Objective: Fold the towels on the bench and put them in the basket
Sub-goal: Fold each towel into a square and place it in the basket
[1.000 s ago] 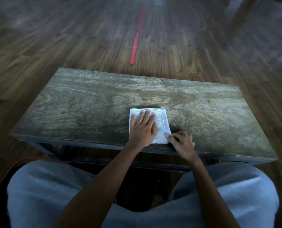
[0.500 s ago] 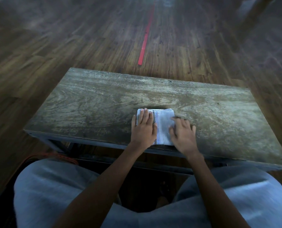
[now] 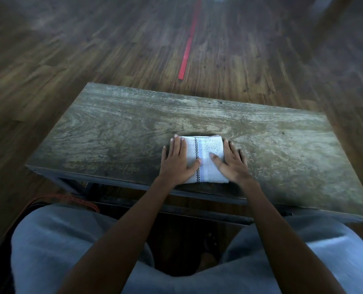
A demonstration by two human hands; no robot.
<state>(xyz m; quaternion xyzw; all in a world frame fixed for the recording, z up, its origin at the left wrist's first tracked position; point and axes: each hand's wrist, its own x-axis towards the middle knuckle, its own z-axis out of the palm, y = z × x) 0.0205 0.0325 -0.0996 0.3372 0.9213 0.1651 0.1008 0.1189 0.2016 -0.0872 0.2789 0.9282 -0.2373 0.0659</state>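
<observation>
1. Pressing flat on the folded towel (image 3: 206,160), my left hand (image 3: 177,160) covers its left part, fingers (image 3: 172,148) extended and together, gripping nothing.
2. My right hand (image 3: 231,164) lies palm-down along the towel's right edge, thumb on the cloth and the other fingers straight along that edge and onto the wood; nothing is held.
3. The towel is white, folded into a compact block, with a dark checkered stripe beside a pale blue band running front to back between my hands.
4. It sits on the counter (image 3: 112,132), close to the near edge and roughly midway along its length.
5. The counter is worn, grey-brown wood on a dark frame.
6. Beyond it, a red strip (image 3: 186,54) lies on the wooden floor (image 3: 70,49).
7. An orange cord (image 3: 70,198) shows near my left knee.
8. The basket is out of view.
</observation>
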